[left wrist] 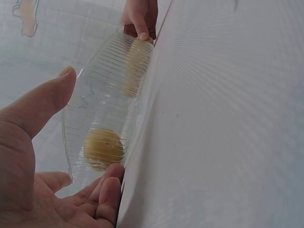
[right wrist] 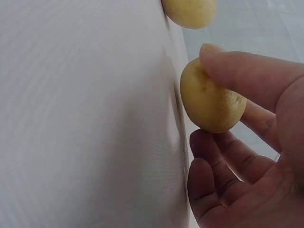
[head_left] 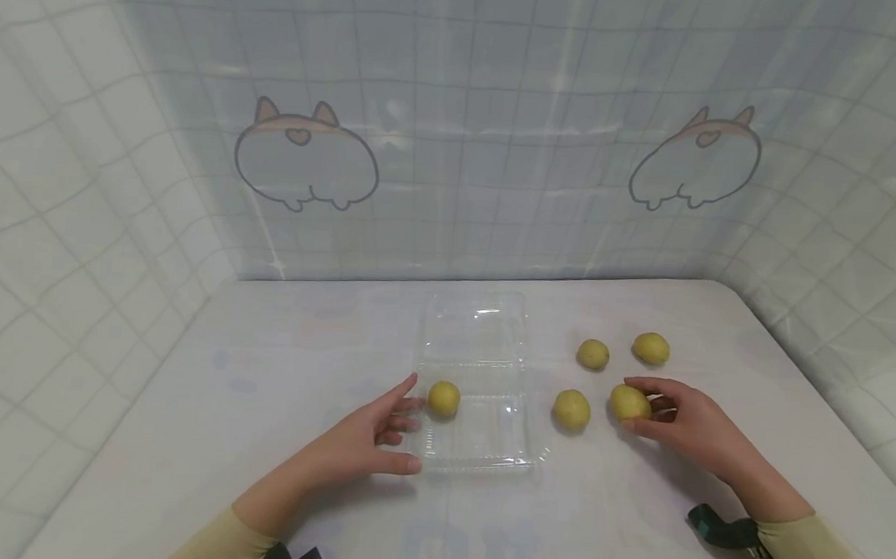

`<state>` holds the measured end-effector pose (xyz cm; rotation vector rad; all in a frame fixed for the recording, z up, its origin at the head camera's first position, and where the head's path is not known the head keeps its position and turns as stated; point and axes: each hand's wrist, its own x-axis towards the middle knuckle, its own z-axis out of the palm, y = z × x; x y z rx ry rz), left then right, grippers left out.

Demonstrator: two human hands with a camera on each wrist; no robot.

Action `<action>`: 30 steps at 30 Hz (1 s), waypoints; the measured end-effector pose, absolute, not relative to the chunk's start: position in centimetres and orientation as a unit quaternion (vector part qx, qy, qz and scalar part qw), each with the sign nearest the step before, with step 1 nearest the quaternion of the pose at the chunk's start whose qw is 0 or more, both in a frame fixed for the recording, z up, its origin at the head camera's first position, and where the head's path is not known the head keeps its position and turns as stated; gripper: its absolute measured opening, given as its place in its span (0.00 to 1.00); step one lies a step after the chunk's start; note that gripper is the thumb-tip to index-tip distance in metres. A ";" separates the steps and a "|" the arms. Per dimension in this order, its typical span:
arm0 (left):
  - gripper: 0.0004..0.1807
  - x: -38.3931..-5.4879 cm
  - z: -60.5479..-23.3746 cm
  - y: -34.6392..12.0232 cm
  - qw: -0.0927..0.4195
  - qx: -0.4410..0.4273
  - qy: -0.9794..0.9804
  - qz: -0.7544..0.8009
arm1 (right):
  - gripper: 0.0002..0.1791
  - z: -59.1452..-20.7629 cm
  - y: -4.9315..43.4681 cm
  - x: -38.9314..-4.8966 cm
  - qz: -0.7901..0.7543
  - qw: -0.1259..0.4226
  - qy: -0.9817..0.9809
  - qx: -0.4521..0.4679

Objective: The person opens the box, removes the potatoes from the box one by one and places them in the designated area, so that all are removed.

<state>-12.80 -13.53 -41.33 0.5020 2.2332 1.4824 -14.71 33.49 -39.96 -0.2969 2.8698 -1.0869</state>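
My right hand (head_left: 689,423) pinches a yellow potato (right wrist: 209,97) between thumb and fingers, at or just above the table on the right. A clear plastic clamshell box (head_left: 478,439) lies with its lid (head_left: 476,331) folded back, away from me. One potato (head_left: 443,399) sits at the left of its near half. Around that left side my left hand (head_left: 361,447) is spread, thumb by the near corner and fingers by the side wall. Whether those fingers touch the plastic I cannot tell.
Between the box and my right hand lies a loose potato (head_left: 571,411). Farther back are a smaller potato (head_left: 593,354) and another potato (head_left: 651,348). The white-covered table (head_left: 279,372) ends at a grid-patterned curtain (head_left: 489,190) behind and at both sides.
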 end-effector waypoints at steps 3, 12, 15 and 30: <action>0.59 -12.6 -41.3 -13.6 0.206 0.180 0.801 0.532 | 0.34 -39.9 33.4 -14.6 -0.347 0.032 0.933 -0.093; 0.59 -12.8 -41.3 -13.6 0.204 0.179 0.806 0.526 | 0.35 -40.0 33.5 -14.6 -0.341 0.040 0.935 -0.089; 0.59 -12.8 -41.5 -13.5 0.209 0.177 0.808 0.522 | 0.36 -40.1 33.6 -14.5 -0.343 0.053 0.934 -0.086; 0.59 -12.7 -41.3 -13.3 0.214 0.176 0.806 0.523 | 0.35 -40.7 34.0 -14.5 -0.358 0.040 0.926 -0.110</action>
